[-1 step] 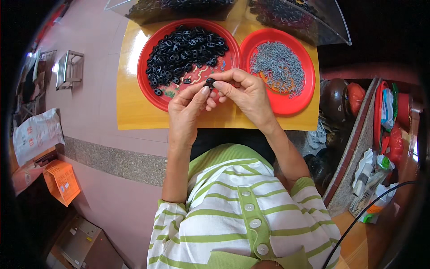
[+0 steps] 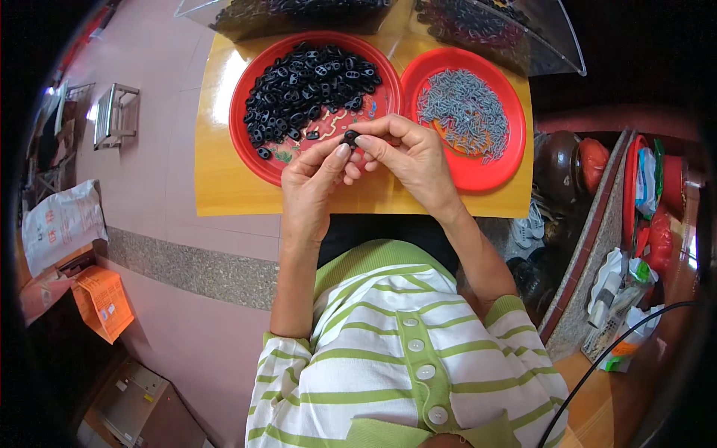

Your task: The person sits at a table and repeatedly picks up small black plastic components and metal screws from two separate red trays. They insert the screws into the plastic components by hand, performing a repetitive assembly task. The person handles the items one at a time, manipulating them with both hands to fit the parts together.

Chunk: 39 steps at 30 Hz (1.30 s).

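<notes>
- The left hand (image 2: 312, 185) and the right hand (image 2: 409, 155) meet above the near edge of the yellow bench (image 2: 224, 187), fingertips pressed together around one small black plastic piece (image 2: 349, 137).
- That piece sits pinched between the left thumb and the right thumb and forefinger, both hands narrowed to a tight pinch on it.
- It is too small and too covered by fingers to say for sure which way it points; what shows looks a little longer from near to far than from left to right.
- It hangs over the near right rim of the left red plate (image 2: 261, 160), just clear of the plate's surface.
- That plate carries a heap of black pieces (image 2: 310, 86) of the same kind, piled mostly at its far side.
- Just to the right, touching it, lies a second red plate (image 2: 485, 175) with a spread of small grey metal parts (image 2: 463, 108).
- At the far edge of the bench stand two clear plastic bins (image 2: 556, 56) with dark contents.
- The person wears a green-and-white striped shirt (image 2: 388, 358).
</notes>
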Each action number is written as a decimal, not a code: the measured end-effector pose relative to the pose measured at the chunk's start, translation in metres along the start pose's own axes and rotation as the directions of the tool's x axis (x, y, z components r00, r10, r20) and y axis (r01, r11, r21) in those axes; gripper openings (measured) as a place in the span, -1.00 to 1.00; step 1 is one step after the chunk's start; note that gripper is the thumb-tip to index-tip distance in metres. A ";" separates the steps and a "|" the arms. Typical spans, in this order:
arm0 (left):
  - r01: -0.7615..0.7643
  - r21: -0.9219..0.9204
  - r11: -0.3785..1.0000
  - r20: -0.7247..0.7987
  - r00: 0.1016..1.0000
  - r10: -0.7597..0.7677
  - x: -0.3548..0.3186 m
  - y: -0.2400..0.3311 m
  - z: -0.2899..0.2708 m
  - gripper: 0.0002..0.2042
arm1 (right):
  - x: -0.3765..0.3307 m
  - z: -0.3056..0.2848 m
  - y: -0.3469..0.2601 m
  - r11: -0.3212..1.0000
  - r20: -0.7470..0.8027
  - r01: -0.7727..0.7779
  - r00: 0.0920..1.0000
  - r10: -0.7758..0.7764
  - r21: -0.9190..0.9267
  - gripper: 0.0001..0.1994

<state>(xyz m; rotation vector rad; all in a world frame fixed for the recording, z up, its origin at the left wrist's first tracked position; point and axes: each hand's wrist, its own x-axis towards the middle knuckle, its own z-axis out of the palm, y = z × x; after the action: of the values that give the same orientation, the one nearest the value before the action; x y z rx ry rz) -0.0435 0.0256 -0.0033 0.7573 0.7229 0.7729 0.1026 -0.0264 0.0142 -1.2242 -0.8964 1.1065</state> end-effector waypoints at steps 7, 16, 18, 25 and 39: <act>-0.046 0.050 0.998 -0.011 0.999 0.047 -0.001 -0.010 0.005 -0.82 | -0.006 0.003 0.006 1.000 -0.024 0.018 1.000 -0.017 0.014 -0.87; -0.118 0.033 0.992 0.007 0.993 0.118 0.000 -0.005 0.012 -0.83 | -0.004 0.001 0.004 0.987 -0.052 0.053 0.998 -0.045 0.150 -0.86; -0.110 0.035 0.993 0.004 0.994 0.110 -0.001 -0.003 0.013 -0.82 | -0.004 0.000 0.003 0.996 -0.066 0.060 0.996 -0.056 0.063 -0.87; -0.110 0.066 0.992 0.007 0.994 0.110 -0.002 -0.009 0.012 -0.83 | -0.010 0.000 0.007 0.999 -0.068 0.051 0.996 -0.052 -0.006 -0.88; -0.080 -0.013 0.997 -0.064 0.995 0.079 -0.001 -0.003 0.017 -0.83 | -0.008 0.003 -0.010 0.866 -0.037 0.252 0.954 -0.297 -0.432 -0.78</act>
<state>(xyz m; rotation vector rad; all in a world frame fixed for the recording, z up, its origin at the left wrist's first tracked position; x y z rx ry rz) -0.0298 0.0180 0.0036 0.7532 0.7466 0.8775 0.0996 -0.0336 0.0250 -1.4353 -1.2324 0.6275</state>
